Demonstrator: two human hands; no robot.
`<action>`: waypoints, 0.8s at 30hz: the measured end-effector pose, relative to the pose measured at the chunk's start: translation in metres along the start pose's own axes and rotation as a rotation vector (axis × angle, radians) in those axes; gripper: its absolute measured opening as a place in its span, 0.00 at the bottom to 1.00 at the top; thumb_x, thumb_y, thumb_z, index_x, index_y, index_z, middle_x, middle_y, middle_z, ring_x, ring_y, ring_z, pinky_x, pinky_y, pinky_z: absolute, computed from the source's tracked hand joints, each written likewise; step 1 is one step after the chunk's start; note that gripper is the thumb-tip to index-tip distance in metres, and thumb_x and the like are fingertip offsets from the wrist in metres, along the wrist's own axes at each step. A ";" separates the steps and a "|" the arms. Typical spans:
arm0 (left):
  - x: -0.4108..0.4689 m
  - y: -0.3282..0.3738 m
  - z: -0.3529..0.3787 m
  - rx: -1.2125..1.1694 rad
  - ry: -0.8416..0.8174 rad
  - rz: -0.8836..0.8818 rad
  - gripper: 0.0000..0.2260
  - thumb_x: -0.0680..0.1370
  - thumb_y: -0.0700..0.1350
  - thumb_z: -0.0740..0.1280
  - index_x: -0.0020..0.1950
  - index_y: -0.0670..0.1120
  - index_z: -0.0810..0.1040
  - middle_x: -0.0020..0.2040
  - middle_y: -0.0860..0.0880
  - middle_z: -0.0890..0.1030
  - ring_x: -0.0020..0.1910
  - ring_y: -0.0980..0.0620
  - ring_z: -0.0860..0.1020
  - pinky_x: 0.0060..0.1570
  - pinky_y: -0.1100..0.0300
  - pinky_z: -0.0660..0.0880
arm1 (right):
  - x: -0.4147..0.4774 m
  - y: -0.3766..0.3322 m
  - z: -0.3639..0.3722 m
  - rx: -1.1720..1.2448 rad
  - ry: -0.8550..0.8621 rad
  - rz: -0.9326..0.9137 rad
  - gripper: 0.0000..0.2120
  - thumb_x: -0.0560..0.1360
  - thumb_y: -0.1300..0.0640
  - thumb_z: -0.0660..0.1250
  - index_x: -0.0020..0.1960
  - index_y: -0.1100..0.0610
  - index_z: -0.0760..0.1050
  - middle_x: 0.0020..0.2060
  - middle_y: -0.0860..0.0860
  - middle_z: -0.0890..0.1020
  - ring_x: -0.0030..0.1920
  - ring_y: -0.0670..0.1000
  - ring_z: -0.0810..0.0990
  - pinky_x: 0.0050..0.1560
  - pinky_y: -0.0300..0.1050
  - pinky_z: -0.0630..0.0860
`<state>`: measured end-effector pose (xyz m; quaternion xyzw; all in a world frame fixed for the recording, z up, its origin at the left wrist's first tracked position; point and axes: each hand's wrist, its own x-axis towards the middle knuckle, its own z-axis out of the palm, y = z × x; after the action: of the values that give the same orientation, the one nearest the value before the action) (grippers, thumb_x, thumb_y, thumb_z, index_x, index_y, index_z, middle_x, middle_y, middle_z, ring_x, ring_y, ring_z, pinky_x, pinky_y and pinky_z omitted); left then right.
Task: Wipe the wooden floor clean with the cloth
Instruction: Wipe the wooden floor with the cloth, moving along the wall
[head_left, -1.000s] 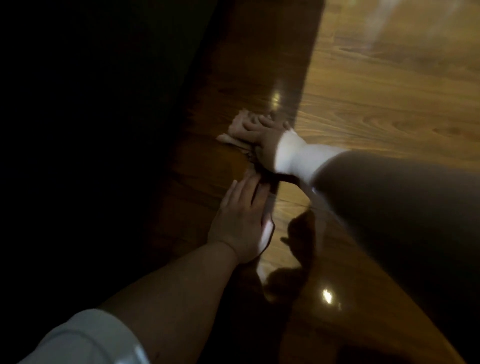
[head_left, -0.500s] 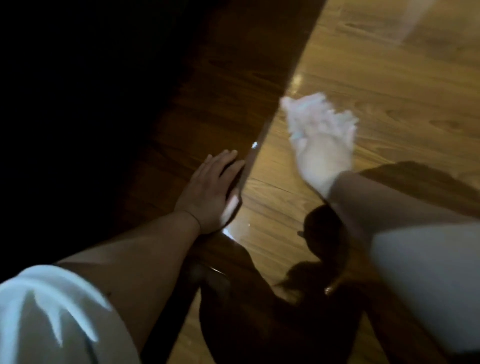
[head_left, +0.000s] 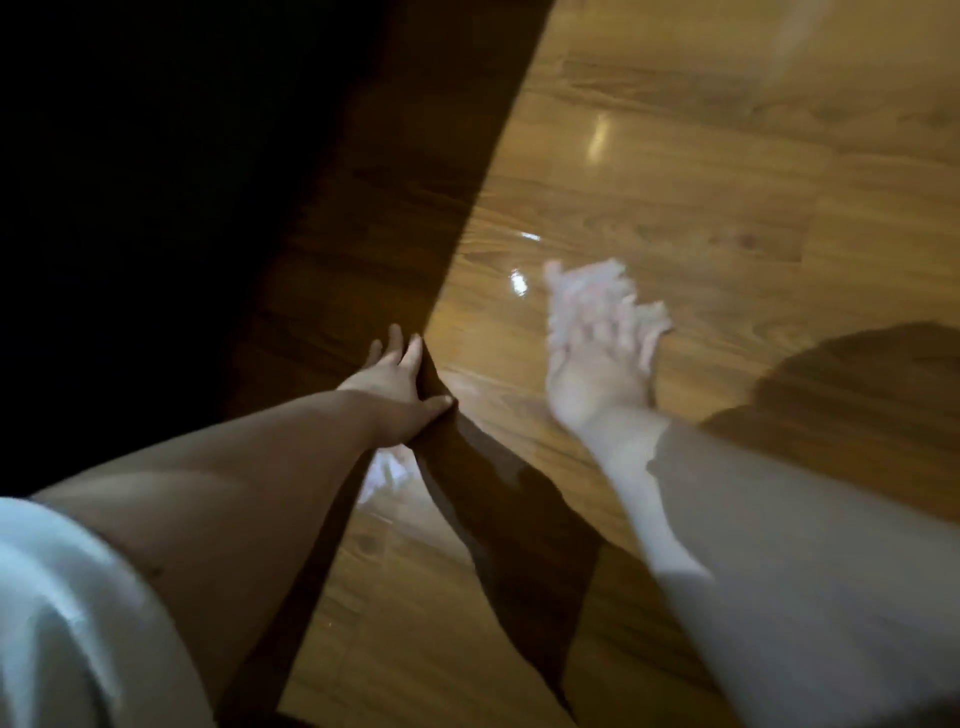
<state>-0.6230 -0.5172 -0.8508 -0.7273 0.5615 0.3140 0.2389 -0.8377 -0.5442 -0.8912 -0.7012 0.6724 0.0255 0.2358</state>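
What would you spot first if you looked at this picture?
First, the bright, blurry right hand in the lit middle, on a pale cloth on the shiny wooden floor. Next, the left hand lies flat on the floor, just where the big dark shadow on the left begins.

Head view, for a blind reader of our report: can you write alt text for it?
A person's right hand, motion-blurred, lies over a pale cloth on the glossy wooden floor, in the lit part. The left hand rests flat on the floor at the edge of a dark shadow.
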 end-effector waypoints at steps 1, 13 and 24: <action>0.001 0.009 -0.003 0.038 -0.043 -0.018 0.41 0.77 0.63 0.62 0.78 0.55 0.35 0.78 0.47 0.35 0.77 0.42 0.41 0.74 0.47 0.50 | -0.006 -0.005 0.005 0.006 -0.023 -0.121 0.28 0.82 0.49 0.47 0.79 0.44 0.41 0.79 0.45 0.42 0.77 0.52 0.37 0.72 0.56 0.32; 0.004 0.035 -0.023 -0.054 -0.077 -0.085 0.46 0.69 0.66 0.70 0.75 0.67 0.40 0.79 0.43 0.42 0.76 0.34 0.50 0.71 0.41 0.61 | 0.008 0.072 -0.020 0.011 0.122 -0.078 0.28 0.80 0.48 0.54 0.79 0.44 0.50 0.79 0.47 0.50 0.78 0.52 0.45 0.75 0.58 0.39; 0.046 0.079 0.013 0.009 0.265 0.159 0.27 0.82 0.59 0.48 0.78 0.60 0.40 0.78 0.50 0.35 0.77 0.49 0.36 0.72 0.39 0.40 | -0.031 0.067 -0.001 -0.044 0.059 -0.485 0.26 0.81 0.49 0.55 0.78 0.45 0.56 0.78 0.46 0.54 0.78 0.49 0.50 0.75 0.53 0.43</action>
<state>-0.6937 -0.5591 -0.8924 -0.7146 0.6454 0.2305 0.1405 -0.9052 -0.5151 -0.8994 -0.8476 0.4901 -0.0378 0.1996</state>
